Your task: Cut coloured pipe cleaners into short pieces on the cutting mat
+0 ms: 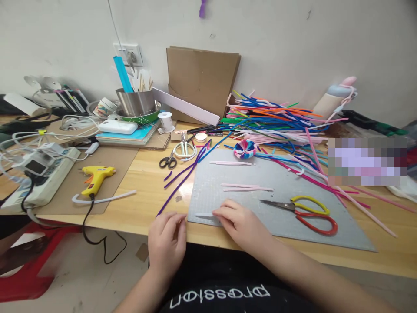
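My right hand (240, 222) is closed at the front of a grey cutting mat (280, 174), its fingertips pinched on the end of a short, pale pipe cleaner (203, 215). My left hand (167, 237) is at the table's front edge, just left of the mat, with its fingers curled together; anything in them is hidden. Behind my right hand lie several short pink pipe cleaners (246, 188). Large scissors (301, 211) with one yellow and one red handle rest on the mat to the right. A round, multicoloured pipe-cleaner piece (245, 149) sits at the mat's back edge.
Loose pipe cleaners (276, 119) are heaped at the back right. Purple pipe cleaners (184, 174) lie left of the mat. Smaller scissors (167, 162), a yellow glue gun (95, 179) with a dangling cord and a power strip (48, 182) are further left. Cardboard (202, 78) leans on the wall.
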The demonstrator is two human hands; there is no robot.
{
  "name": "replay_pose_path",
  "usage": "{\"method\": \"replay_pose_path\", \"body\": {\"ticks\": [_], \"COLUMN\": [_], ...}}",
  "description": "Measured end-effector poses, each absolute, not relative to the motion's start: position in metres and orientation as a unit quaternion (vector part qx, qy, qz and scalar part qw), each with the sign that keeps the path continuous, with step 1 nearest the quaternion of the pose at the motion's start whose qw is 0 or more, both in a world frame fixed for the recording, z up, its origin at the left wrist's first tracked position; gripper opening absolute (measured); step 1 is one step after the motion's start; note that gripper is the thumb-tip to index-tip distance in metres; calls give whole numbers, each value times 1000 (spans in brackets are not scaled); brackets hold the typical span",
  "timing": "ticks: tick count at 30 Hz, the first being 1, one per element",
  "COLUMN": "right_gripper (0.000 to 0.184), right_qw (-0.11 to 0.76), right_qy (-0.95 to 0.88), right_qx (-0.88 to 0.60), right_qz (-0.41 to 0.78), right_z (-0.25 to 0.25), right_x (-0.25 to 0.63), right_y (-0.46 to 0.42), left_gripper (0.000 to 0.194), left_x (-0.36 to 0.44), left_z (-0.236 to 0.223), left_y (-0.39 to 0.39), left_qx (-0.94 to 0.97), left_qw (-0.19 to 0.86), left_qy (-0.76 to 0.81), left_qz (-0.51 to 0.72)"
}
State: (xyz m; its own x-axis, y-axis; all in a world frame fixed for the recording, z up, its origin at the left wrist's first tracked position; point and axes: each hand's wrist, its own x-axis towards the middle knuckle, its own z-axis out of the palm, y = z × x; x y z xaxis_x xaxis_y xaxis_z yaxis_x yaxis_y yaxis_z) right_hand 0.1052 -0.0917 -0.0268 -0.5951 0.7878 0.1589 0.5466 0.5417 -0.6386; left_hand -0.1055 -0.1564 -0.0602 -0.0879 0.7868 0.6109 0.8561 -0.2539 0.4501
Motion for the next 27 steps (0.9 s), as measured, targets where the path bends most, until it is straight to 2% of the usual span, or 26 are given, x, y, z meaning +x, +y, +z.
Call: {"method": "replay_pose_path", "body": {"ticks": [5,17,24,27], "right_gripper": [25,25,24,18], "right_qw": [203,182,186,195], "right_qy": [-861,-861,-857,-840], "right_qx": [-385,-392,-385,-391], "right_qz": [264,269,288,323], "right_z": [-29,-29,-27,-21], "right_x": [100,98,98,105], "right_y": [-93,-94,-93,-89], "left_gripper": [21,40,39,38], "left_x": [-113,-105,-104,-104], "left_z": [-73,-66,-67,-66], "left_y": [-167,-167,-167,-167], "left_qx": [-698,-716,-719,-720], "left_qw": [95,94,113,120], "left_qy": [-600,-602,-607,-611], "left_qz": [-379,-341,-317,-307]}}
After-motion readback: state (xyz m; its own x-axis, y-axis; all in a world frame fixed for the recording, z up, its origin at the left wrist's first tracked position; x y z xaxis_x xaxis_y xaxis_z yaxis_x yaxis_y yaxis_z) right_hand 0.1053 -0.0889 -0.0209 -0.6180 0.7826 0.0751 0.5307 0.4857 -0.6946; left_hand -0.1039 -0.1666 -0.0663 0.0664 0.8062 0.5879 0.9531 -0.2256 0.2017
